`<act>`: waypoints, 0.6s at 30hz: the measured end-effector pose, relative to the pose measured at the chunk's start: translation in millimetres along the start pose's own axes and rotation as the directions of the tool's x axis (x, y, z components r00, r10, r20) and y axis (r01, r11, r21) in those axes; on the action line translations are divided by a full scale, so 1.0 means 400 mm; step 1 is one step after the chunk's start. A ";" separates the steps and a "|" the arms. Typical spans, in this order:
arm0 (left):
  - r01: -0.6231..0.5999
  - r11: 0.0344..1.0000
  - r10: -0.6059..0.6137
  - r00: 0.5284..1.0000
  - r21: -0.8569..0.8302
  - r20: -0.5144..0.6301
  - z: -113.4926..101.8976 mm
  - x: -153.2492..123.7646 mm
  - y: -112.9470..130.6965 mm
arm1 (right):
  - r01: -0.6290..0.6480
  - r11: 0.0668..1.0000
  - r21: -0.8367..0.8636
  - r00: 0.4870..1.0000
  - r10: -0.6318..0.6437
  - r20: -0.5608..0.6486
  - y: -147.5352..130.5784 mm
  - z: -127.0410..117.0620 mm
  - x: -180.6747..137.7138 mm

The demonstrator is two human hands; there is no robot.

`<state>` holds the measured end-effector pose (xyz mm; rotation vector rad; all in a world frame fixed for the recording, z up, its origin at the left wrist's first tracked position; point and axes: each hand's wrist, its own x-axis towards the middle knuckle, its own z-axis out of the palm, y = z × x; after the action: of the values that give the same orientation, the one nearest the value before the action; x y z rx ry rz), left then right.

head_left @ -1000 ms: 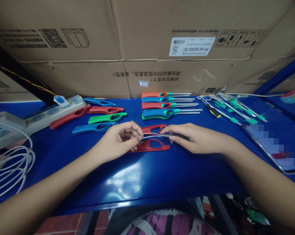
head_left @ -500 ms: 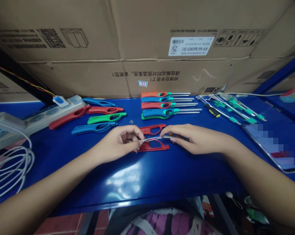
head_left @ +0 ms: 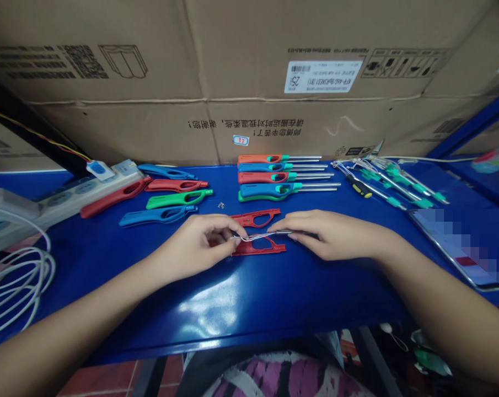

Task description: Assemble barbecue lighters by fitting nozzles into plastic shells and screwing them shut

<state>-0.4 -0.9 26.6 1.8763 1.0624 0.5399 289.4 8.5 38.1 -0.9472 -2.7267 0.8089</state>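
Note:
My left hand (head_left: pixel 210 240) is closed, pinching thin white wires (head_left: pixel 255 238) between thumb and fingers. These wires run to a metal lighter tube (head_left: pixel 283 232), which my right hand (head_left: pixel 326 234) grips; most of the tube is hidden under the palm. Below the wires lie two red lighter handle halves: the farther half (head_left: pixel 272 213) and the nearer half (head_left: pixel 274 250). The left fingers cover the left ends of both. Tiny screws (head_left: pixel 221 205) are scattered just beyond my left hand.
Assembled lighters (head_left: pixel 266 177) lie in a row at the back. Loose handles (head_left: pixel 160 216) and a power strip (head_left: pixel 84 190) sit at left. At right are metal tubes with green parts (head_left: pixel 414 190), a screwdriver (head_left: pixel 359 186) and a phone (head_left: pixel 460 248). Cardboard (head_left: pixel 241 71) stands behind.
The wires between my hands now bend more near my left fingertips. Both hands keep their hold, and the view has shifted slightly.

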 end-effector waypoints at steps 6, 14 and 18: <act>-0.048 0.999 0.048 0.999 0.022 -0.011 -0.001 0.000 -0.002 | 0.040 0.999 -0.005 0.998 -0.040 -0.037 0.001 -0.005 -0.006; -0.095 0.994 0.094 0.996 0.061 0.007 -0.003 -0.002 0.002 | 0.045 0.999 -0.016 0.999 -0.045 -0.022 -0.003 -0.007 -0.007; -0.031 0.999 0.031 0.999 0.007 0.030 0.003 -0.003 0.004 | 0.043 0.999 -0.024 0.999 -0.043 -0.022 -0.004 -0.008 -0.007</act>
<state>0.3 -2.9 27.3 1.9044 1.0181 0.5246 291.8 6.9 41.6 -0.8932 -2.7328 0.7557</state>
